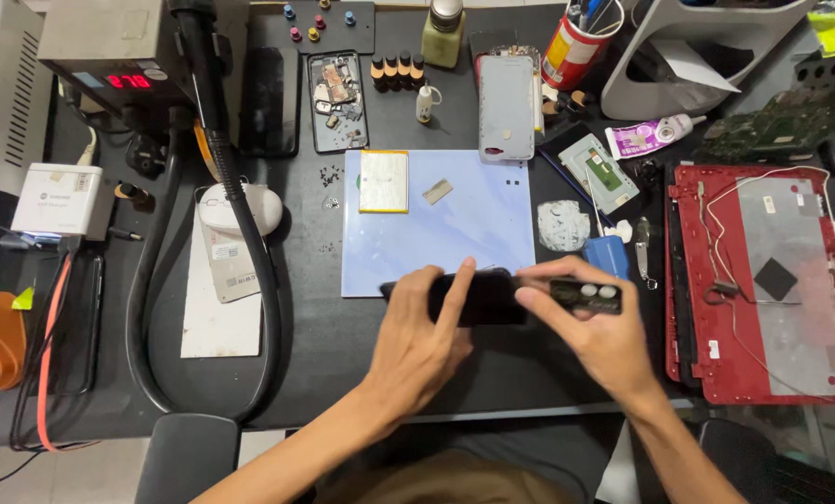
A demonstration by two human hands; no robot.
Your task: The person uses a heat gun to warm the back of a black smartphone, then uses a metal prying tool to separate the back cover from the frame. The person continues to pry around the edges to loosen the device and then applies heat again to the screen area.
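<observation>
Both hands hold a black phone (492,299) lengthwise over the near edge of a pale blue work mat (473,233). My left hand (422,341) grips its left half, fingers wrapped over the top. My right hand (590,331) pinches the right end, where the camera lenses show. A flat silver battery with a yellow edge (384,181) and a small metal blade (437,191) lie on the mat beyond the phone.
An opened phone with loose parts (336,101), a pale blue phone back (506,107), small bottles (397,70), a red cup of tools (571,47), a red laptop shell (763,280), a hot-air station with its black hose (240,215), and a white box (58,198) surround the mat.
</observation>
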